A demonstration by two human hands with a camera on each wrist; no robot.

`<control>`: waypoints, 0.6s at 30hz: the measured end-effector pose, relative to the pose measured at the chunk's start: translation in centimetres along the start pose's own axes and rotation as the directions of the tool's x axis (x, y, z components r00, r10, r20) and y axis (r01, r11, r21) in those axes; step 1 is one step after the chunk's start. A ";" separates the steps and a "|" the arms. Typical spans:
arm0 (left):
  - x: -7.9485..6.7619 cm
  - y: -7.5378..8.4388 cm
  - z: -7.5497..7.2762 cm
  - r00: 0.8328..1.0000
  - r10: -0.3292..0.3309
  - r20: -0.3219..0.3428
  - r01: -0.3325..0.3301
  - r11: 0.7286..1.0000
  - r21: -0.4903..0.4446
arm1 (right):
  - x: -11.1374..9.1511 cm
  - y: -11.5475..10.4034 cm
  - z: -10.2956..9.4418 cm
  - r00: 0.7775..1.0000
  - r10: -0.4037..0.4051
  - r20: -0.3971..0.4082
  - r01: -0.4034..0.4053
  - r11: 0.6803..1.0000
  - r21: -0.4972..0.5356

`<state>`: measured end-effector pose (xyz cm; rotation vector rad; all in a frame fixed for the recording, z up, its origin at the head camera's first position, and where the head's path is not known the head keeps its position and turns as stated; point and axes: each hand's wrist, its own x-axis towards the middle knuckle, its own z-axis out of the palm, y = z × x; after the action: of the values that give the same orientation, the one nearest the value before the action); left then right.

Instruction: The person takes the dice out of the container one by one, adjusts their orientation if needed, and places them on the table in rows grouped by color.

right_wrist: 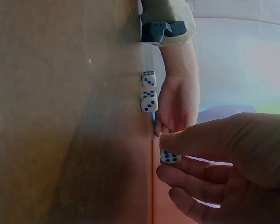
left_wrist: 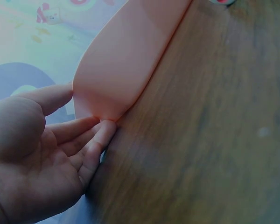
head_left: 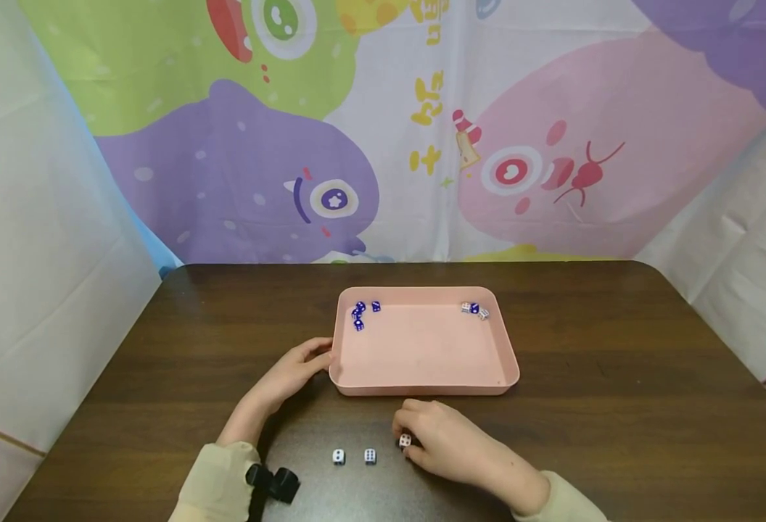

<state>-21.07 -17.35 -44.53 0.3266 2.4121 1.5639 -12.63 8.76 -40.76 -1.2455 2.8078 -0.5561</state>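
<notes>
A white die (head_left: 405, 441) with dark dots is pinched between the thumb and fingers of my right hand (head_left: 451, 442), just in front of the pink tray. The right wrist view shows blue dots on this die (right_wrist: 170, 157) below the thumb tip. My left hand (head_left: 294, 373) touches the left side of the tray (head_left: 422, 391). Up close, its thumb meets the rim and its other fingertips rest against the lower outer wall (left_wrist: 126, 60). To the left of my right hand, two more white dice (head_left: 339, 457) (head_left: 370, 457) lie side by side on the table.
Several blue dice (head_left: 359, 325) sit in the tray's back left corner. At its back right, two white dice (head_left: 484, 314) flank a blue one (head_left: 474, 309). A black device (head_left: 275, 483) is strapped at the left wrist. Behind the brown table (head_left: 605, 348) hangs a cartoon cloth (head_left: 422, 181).
</notes>
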 end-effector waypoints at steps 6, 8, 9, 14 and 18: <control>-0.1 0.1 0.0 1.000 0.000 -0.004 0.000 1.000 -0.003 | -0.1 -0.3 0.2 1.000 -0.025 0.013 0.025 0.999 -0.026; -0.1 0.1 0.1 1.000 -0.001 -0.004 0.001 1.000 -0.003 | -0.1 -0.3 0.2 0.999 -0.033 0.018 0.034 0.999 -0.037; -0.1 0.1 0.1 1.000 -0.002 -0.003 0.002 1.000 -0.004 | -0.1 -0.4 0.3 0.999 -0.040 0.020 0.041 0.998 -0.043; 0.0 0.1 0.1 1.000 -0.007 -0.004 0.007 1.000 -0.003 | -0.2 -0.5 0.4 0.997 -0.065 0.032 0.067 0.996 -0.061; 0.0 0.0 0.1 1.000 -0.007 -0.006 0.007 1.000 -0.004 | -0.2 -0.6 0.5 0.997 -0.066 0.039 0.068 0.996 -0.054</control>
<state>-21.05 -17.26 -44.52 0.3127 2.4114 1.5688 -12.06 8.38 -41.03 -1.3499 2.7789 -0.4557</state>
